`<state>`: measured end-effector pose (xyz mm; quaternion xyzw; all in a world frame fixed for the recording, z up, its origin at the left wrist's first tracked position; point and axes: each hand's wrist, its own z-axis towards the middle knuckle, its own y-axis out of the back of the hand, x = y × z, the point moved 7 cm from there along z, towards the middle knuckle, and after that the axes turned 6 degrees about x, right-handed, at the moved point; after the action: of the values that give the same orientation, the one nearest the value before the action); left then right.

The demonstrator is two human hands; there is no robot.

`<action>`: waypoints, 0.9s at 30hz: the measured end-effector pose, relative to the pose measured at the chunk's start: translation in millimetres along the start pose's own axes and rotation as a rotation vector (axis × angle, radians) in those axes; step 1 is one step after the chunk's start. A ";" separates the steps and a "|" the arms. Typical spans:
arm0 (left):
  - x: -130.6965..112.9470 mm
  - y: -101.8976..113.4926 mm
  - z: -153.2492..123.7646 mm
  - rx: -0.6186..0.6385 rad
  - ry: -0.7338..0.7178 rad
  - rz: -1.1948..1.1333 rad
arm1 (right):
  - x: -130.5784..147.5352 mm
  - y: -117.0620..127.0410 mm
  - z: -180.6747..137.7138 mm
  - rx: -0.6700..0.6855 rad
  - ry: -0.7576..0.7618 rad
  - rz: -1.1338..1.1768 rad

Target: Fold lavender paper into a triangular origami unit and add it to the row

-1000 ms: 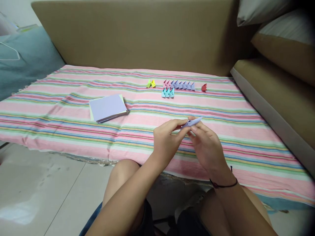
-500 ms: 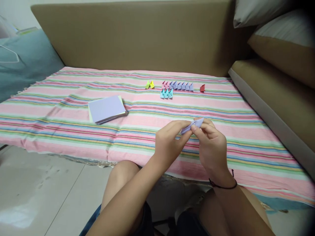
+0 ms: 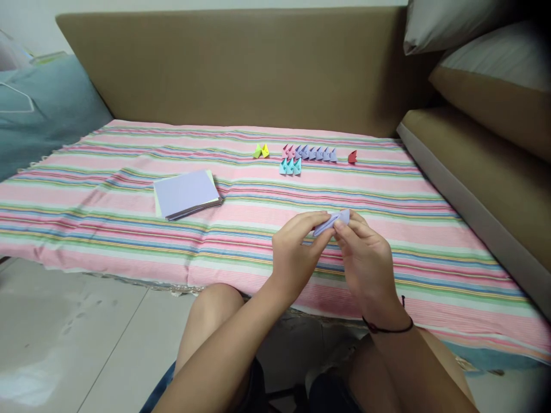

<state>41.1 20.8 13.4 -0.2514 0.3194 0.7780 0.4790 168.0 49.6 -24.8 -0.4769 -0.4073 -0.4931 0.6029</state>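
Observation:
Between my two hands is a small piece of folded lilac paper [image 3: 343, 217], held above the striped cloth. My left hand [image 3: 297, 244] pinches its left end between thumb and fingers. On its right side, my right hand [image 3: 365, 252] presses with the thumb on top while the other fingers curl behind, so part of the paper is hidden. Beyond the hands lie folded paper pieces: a row of pink and lilac ones [image 3: 312, 153], three turquoise ones [image 3: 290, 167], a green and a yellow one [image 3: 264, 151], and a red one [image 3: 352, 156].
A stack of paper sheets [image 3: 186, 194], lilac on top, lies to the left on the striped cloth [image 3: 241, 229]. The sofa backrest [image 3: 232, 69] rises behind. Cushions [image 3: 495, 86] are piled at the right, and a blue-green cushion [image 3: 47, 109] is at the far left.
The folded lilac paper has shifted slightly left and turned in my fingers, with more of a flat face showing at its right end. Both hands keep their pinch.

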 end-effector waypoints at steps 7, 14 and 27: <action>4.6 -3.5 -0.7 0.040 0.128 -0.122 | 2.2 -9.5 3.8 0.140 -0.027 0.142; 6.4 -2.1 -0.6 0.023 0.133 -0.142 | 0.4 -8.8 5.3 0.159 -0.040 0.154; -2.9 -2.4 -1.0 0.012 -0.013 -0.015 | 3.4 -10.0 4.9 0.145 -0.033 0.239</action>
<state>44.5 19.2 14.1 -0.2458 0.3191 0.7740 0.4885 158.7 53.1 -18.8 -0.4853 -0.3920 -0.3793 0.6833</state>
